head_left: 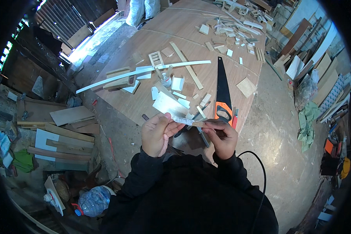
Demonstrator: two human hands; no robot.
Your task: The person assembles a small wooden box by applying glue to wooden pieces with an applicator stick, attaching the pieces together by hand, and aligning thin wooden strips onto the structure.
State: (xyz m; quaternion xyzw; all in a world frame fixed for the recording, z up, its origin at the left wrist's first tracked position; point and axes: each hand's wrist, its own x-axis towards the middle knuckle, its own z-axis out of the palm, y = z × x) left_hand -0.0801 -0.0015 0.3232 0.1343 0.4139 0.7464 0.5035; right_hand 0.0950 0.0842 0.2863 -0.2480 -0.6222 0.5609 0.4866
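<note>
In front of my chest, both hands hold a short thin stick-like piece (188, 122), pale and whitish along its left part and brown toward its right end. My left hand (155, 134) pinches the whitish end between thumb and fingers. The brown end is gripped by my right hand (223, 138), thumb below and fingers on top. Just beyond lies a pale flat board (169, 106) on the table. A handsaw (223, 84) with a black blade and orange handle rests beyond my right hand, beside a red-handled tool (235, 118).
A long white strip (144, 71) lies across the wooden table (132, 50), near a clear jar (166, 81) with sticks in it. Scrap wood (230, 31) covers the far end. Boards (66, 144) and a large water bottle (94, 201) stand at left; a black cable (264, 167) hangs at right.
</note>
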